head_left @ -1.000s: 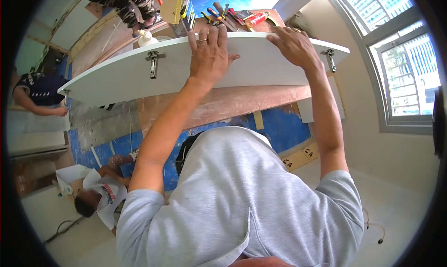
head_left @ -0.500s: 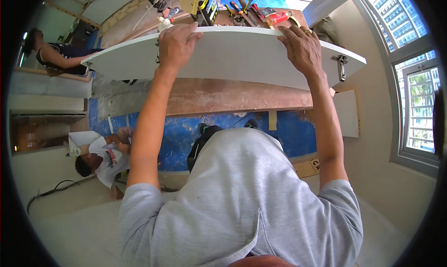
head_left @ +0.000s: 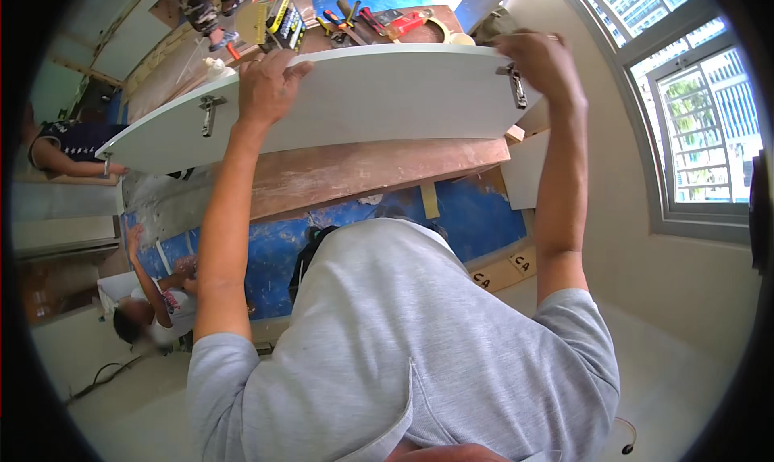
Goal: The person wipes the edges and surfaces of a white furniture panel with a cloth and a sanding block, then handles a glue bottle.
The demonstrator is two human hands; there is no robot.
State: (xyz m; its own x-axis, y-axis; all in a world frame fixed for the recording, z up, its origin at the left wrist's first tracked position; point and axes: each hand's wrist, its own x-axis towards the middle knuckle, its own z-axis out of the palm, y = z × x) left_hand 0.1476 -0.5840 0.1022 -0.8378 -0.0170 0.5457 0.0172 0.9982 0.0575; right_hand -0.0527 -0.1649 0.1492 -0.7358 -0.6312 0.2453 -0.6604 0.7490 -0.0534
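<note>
A long white cabinet door (head_left: 379, 99) stands on its edge across a wooden surface in front of me. Metal hinges (head_left: 211, 115) are fixed to its near face, one of them close to the right end (head_left: 514, 85). My left hand (head_left: 270, 87) is closed over the door's top edge, left of the middle, with the fingertips hidden behind it. At the upper right corner, my right hand (head_left: 548, 63) is bent around the door's end, just beyond the hinge. It is slightly blurred and its fingertips are partly hidden.
Behind the door lie hand tools (head_left: 347, 27), a tape roll (head_left: 459, 39), a yellow-black box (head_left: 286, 27) and a white bottle (head_left: 218, 69). A wooden plank (head_left: 363, 172) runs below it. Co-workers are at the left (head_left: 68, 151) and lower left (head_left: 173, 301). A window (head_left: 701, 131) is at right.
My right hand has shifted along the top edge to the door's right corner, past the hinge. The door and my left hand appear further left in view. The lower-left co-worker has raised an arm.
</note>
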